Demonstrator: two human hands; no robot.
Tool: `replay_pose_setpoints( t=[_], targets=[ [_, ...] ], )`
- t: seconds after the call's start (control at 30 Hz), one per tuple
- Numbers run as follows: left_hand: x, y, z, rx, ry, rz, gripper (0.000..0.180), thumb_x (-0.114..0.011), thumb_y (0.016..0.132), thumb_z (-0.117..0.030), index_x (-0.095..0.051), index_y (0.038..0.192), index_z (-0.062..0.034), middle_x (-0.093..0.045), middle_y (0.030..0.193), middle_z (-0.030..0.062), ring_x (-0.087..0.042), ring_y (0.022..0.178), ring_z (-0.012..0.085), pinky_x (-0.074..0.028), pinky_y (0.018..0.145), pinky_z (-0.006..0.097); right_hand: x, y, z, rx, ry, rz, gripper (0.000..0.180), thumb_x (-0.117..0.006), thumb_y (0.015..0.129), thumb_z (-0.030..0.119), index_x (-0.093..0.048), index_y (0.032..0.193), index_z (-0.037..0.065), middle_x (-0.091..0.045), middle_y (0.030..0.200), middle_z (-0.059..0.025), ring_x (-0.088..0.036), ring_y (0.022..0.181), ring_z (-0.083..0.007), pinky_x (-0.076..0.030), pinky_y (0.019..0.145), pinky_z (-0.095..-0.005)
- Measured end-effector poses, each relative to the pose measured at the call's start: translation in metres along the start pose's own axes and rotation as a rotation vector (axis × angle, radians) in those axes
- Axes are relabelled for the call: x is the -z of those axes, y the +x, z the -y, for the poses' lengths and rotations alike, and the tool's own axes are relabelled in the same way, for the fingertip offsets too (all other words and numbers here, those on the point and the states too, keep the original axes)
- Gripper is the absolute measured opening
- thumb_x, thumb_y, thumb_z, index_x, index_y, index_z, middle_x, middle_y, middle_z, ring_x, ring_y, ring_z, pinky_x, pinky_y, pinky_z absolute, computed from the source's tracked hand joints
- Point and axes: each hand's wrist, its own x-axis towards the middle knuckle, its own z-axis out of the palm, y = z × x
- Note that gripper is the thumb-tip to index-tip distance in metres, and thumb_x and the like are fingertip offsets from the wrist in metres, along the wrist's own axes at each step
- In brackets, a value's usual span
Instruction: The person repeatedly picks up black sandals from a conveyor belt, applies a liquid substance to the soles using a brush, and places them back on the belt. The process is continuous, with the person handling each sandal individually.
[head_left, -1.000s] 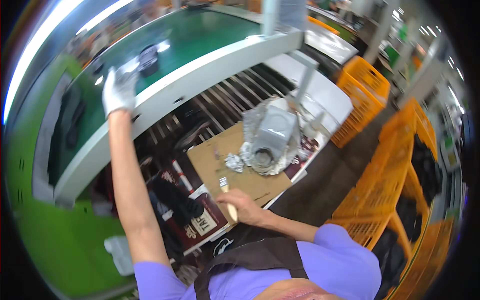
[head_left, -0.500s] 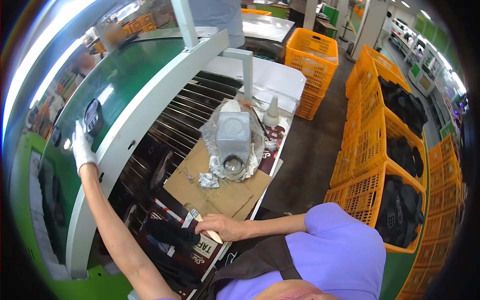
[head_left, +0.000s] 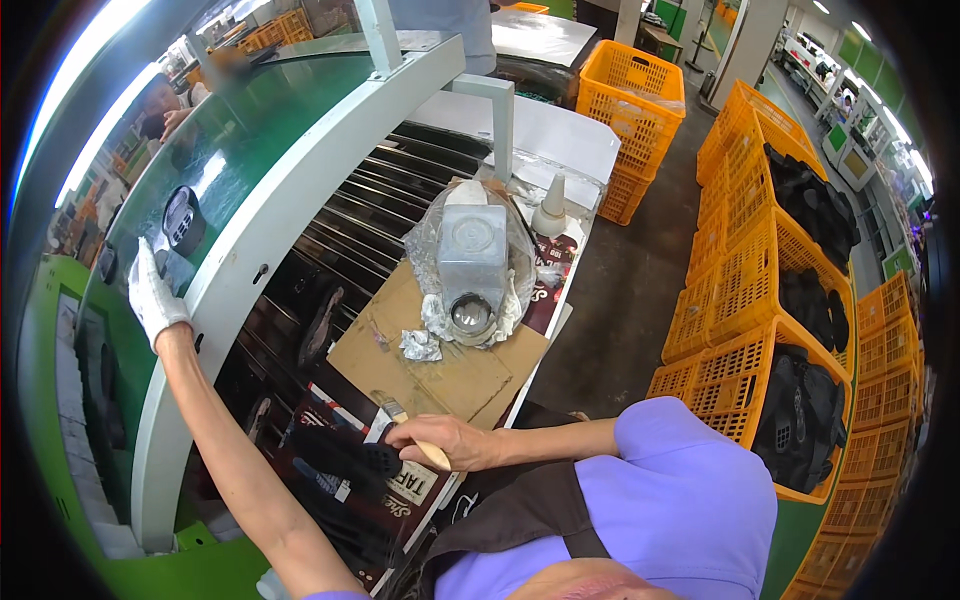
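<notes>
My left hand [head_left: 153, 295], in a white glove, reaches far out onto the green conveyor belt [head_left: 230, 150] and lies on a flat grey part beside a round black part [head_left: 183, 219]. My right hand [head_left: 442, 441] is bare and closed around the pale wooden handle of a small brush [head_left: 408, 430], near the front edge of a brown cardboard sheet [head_left: 440, 365]. A black mesh part [head_left: 345, 458] lies just left of that hand. On the cardboard stands a grey metal device [head_left: 470, 265] wrapped in clear plastic.
A white cone-shaped bottle [head_left: 549, 208] stands behind the device. Dark roller rails [head_left: 350, 230] run under the belt's white rim. Orange crates [head_left: 770, 330], several holding black parts, fill the right side. Another person's hands show at the belt's far end [head_left: 175, 115].
My view has swung left and down. My left arm has drawn back along the belt toward me, the gloved hand now beside the round black part. The right hand stays on the brush.
</notes>
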Motion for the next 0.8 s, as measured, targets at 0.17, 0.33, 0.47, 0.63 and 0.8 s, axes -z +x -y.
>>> replay_pose_setpoints(
  t=[0.17, 0.33, 0.47, 0.63, 0.8],
  targets=[
    [-0.004, -0.006, -0.006, 0.014, -0.027, 0.003, 0.049, -0.062, 0.086, -0.040, -0.058, 0.116, -0.0019, -0.061, 0.110, 0.0099, -0.055, 0.106, 0.0206, -0.038, 0.095, 0.037, 0.002, 0.005, 0.001, -0.043, 0.107, -0.066, 0.029, -0.048, 0.097, 0.025, -0.053, 0.115, 0.004, -0.057, 0.098, -0.0113, -0.056, 0.091, -0.0235, -0.044, 0.080, -0.0326],
    [-0.007, -0.013, -0.009, -0.015, -0.033, 0.013, 0.045, -0.060, 0.088, -0.038, -0.060, 0.116, -0.0030, -0.062, 0.110, 0.0084, -0.055, 0.105, 0.0186, -0.038, 0.095, 0.037, 0.003, 0.004, -0.008, -0.056, 0.023, -0.020, 0.030, -0.047, 0.097, 0.024, -0.054, 0.116, 0.002, -0.055, 0.096, -0.0097, -0.054, 0.088, -0.0219, -0.042, 0.080, -0.0309],
    [-0.003, -0.009, -0.006, -0.023, -0.034, 0.028, 0.042, -0.061, 0.088, -0.037, -0.061, 0.114, -0.0042, -0.063, 0.106, 0.0067, -0.056, 0.102, 0.0166, -0.038, 0.093, 0.035, 0.000, 0.004, -0.010, -0.068, 0.009, -0.058, 0.024, -0.050, 0.096, 0.019, -0.057, 0.111, 0.002, -0.055, 0.091, -0.0094, -0.053, 0.084, -0.0212, -0.042, 0.076, -0.0307],
    [-0.004, -0.012, -0.008, -0.031, -0.044, 0.028, 0.041, -0.061, 0.087, -0.037, -0.062, 0.112, -0.0047, -0.064, 0.102, 0.0057, -0.056, 0.100, 0.0150, -0.038, 0.091, 0.034, 0.000, 0.006, -0.014, -0.072, 0.024, -0.119, 0.015, -0.055, 0.092, 0.012, -0.059, 0.104, 0.004, -0.056, 0.089, -0.0088, -0.055, 0.082, -0.0214, -0.043, 0.073, -0.0310],
    [-0.004, -0.013, -0.009, -0.043, -0.056, 0.024, 0.038, -0.061, 0.087, -0.036, -0.062, 0.109, -0.0049, -0.065, 0.099, 0.0047, -0.057, 0.095, 0.0134, -0.039, 0.087, 0.032, 0.000, 0.007, -0.015, -0.078, 0.056, -0.141, 0.013, -0.057, 0.091, 0.011, -0.061, 0.100, 0.003, -0.059, 0.091, -0.0092, -0.057, 0.083, -0.0209, -0.044, 0.073, -0.0306]
  ],
)
